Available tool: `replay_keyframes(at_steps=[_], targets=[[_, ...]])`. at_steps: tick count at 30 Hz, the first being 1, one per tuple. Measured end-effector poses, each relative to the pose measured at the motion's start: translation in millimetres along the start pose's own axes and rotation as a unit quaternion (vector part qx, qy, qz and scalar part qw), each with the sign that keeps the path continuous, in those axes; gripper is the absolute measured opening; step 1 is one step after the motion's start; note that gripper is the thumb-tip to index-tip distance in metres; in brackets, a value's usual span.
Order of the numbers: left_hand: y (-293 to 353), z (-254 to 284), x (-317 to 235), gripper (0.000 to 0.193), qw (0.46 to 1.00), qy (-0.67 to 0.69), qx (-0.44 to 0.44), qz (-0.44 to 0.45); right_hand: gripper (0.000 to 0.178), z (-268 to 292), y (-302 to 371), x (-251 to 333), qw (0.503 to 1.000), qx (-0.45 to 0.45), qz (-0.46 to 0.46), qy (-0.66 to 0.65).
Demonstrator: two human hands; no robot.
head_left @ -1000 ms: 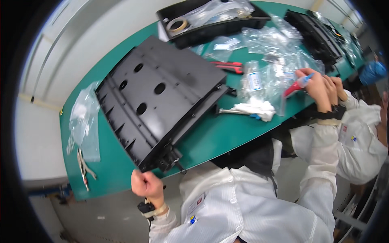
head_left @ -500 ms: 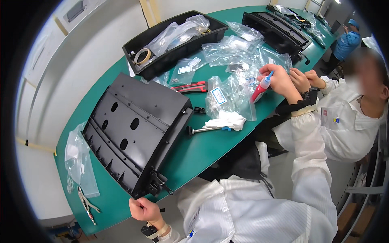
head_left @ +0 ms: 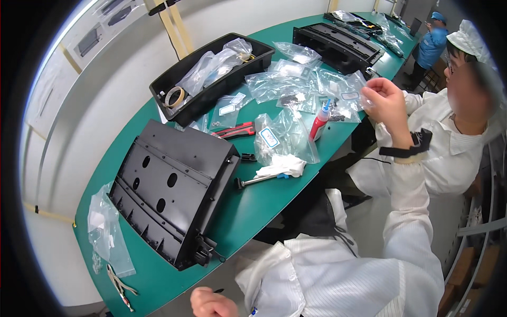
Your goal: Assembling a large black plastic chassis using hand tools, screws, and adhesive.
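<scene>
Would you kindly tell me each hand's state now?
Left hand: closed, nothing visible inside.
Right hand: at a clear bag; whether gripping cannot be told.

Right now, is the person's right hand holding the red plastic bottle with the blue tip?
No, the red bottle stands among clear plastic bags, apart from the right hand.

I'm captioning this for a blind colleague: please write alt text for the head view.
A person's right hand is at clear plastic bags on a green table, near a red bottle; the curled left hand is off the table's edge. A large black panel with holes lies nearby, with a black tray behind it.
</scene>
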State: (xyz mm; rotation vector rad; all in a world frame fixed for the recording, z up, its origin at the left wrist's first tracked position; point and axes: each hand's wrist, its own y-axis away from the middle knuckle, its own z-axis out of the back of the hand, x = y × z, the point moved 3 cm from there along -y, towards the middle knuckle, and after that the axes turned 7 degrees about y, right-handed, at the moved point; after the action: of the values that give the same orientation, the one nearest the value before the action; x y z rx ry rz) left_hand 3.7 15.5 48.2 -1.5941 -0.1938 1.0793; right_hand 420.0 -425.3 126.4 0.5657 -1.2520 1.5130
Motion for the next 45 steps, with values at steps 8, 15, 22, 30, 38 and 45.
replay_keyframes(at_steps=[8, 15, 22, 30, 38, 45], targets=[[10.8, -105.5, -5.2, 0.008, 0.842, 0.256, 0.304, 0.365, 0.012, 20.8, 87.7, 57.3, 0.994, 0.083, -0.035, -0.068], [9.7, -190.9, -9.5, 0.056, 0.651, 0.463, 0.199, 0.567, 0.012, -54.6, 190.6, 70.1, 0.962, 0.201, -0.078, -0.170], [20.0, -176.8, 15.9, 0.032, 0.685, 0.388, 0.129, 0.603, 0.013, -72.9, 214.1, 61.4, 0.932, 0.257, -0.105, -0.233], [32.7, -168.9, 18.2, 0.028, 0.681, 0.395, 0.136, 0.602, 0.020, -71.6, 213.9, 60.1, 0.884, 0.326, -0.198, -0.269], [35.0, -165.4, 18.2, 0.024, 0.672, 0.404, 0.141, 0.604, 0.020, -71.2, 213.1, 59.1, 0.869, 0.350, -0.222, -0.269], [35.2, -169.2, 17.0, 0.025, 0.651, 0.426, 0.151, 0.609, 0.017, -69.6, 216.4, 52.3, 0.875, 0.391, -0.178, -0.223]])
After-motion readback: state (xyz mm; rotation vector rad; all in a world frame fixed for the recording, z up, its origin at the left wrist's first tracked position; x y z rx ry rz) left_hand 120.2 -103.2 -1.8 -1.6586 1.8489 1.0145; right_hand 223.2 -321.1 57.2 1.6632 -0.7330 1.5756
